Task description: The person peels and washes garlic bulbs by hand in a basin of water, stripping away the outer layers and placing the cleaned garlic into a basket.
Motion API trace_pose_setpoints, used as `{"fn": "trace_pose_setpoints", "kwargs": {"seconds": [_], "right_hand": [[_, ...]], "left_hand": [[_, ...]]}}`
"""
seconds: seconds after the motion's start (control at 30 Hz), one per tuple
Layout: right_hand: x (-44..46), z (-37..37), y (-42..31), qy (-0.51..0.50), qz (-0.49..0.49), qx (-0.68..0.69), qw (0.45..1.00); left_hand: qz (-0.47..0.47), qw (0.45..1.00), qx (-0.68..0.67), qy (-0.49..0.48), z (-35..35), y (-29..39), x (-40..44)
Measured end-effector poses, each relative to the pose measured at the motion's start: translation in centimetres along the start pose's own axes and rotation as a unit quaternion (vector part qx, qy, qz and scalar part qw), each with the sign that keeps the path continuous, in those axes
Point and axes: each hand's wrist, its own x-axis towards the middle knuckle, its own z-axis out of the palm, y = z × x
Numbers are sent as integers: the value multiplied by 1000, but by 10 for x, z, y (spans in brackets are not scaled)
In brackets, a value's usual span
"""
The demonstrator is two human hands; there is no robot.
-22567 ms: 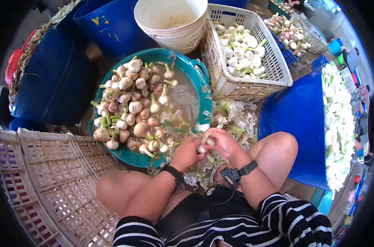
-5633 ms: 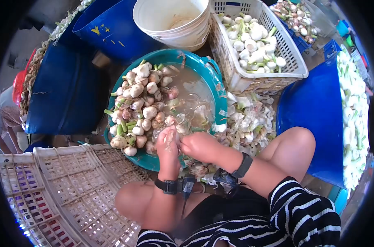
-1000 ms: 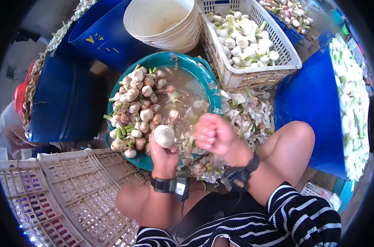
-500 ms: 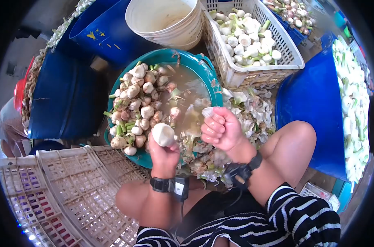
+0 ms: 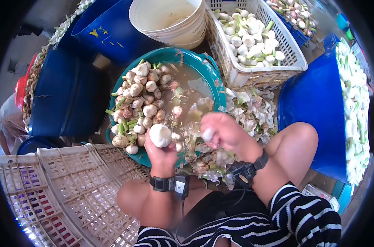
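My left hand [image 5: 159, 154] is closed round a white garlic bulb [image 5: 160, 136], held over the near edge of a green tub [image 5: 218, 94]. To its right, my right hand [image 5: 223, 131] is smeared by motion, with the fingers curled. A small whitish patch shows at its fingertips, too blurred to name. Unpeeled garlic bulbs [image 5: 137, 88] with green stem stubs are heaped in the tub's left half. Murky water [image 5: 191, 84] with floating skins fills the other side.
A white crate [image 5: 269, 71] of peeled garlic stands beyond the tub, beside a white bucket [image 5: 166, 24]. Blue barrels [image 5: 310, 111] flank both sides. Loose skins [image 5: 257, 111] lie right of the tub. A plastic basket [image 5: 80, 181] is at lower left; a person [image 5: 10, 123] shows at far left.
My right hand has shifted slightly down and turned, now blurred. The garlic bulb in my left hand has tilted, showing more of its rounded side. The view has shifted a little.
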Motion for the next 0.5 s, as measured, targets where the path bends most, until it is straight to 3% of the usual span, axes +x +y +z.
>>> {"fn": "trace_pose_setpoints", "kwargs": {"seconds": [0.03,0.07,0.1,0.13,0.17,0.2,0.23,0.27,0.3,0.37,0.43,0.5], "right_hand": [[0,-2,2,38,72,-295,952],[1,-4,15,37,71,-298,951],[4,-8,35,92,24,-378,921],[7,-9,47,144,-22,-455,878],[15,-7,47,140,-21,-460,877],[26,-3,46,157,41,-166,973],[35,-4,45,161,99,146,971],[44,-14,47,143,104,219,960],[47,-26,42,78,45,330,940],[35,-11,-28,-53,-122,401,906],[53,-40,-48,10,-243,371,896],[91,-59,-23,145,-170,260,939]], "left_hand": [[36,999,28,30,7,4,0],[38,999,26,28,8,2,0],[147,973,171,42,7,-4,-1],[251,915,310,56,5,-11,-2],[347,827,436,70,4,-17,-3],[283,900,331,17,2,-22,-4],[213,951,219,-38,4,-24,-5],[217,953,209,-23,7,-23,-6],[218,953,207,-20,9,-18,-8],[205,971,121,14,11,-5,-7],[185,976,107,35,6,-1,-9],[171,973,142,67,10,-5,-3]]}}
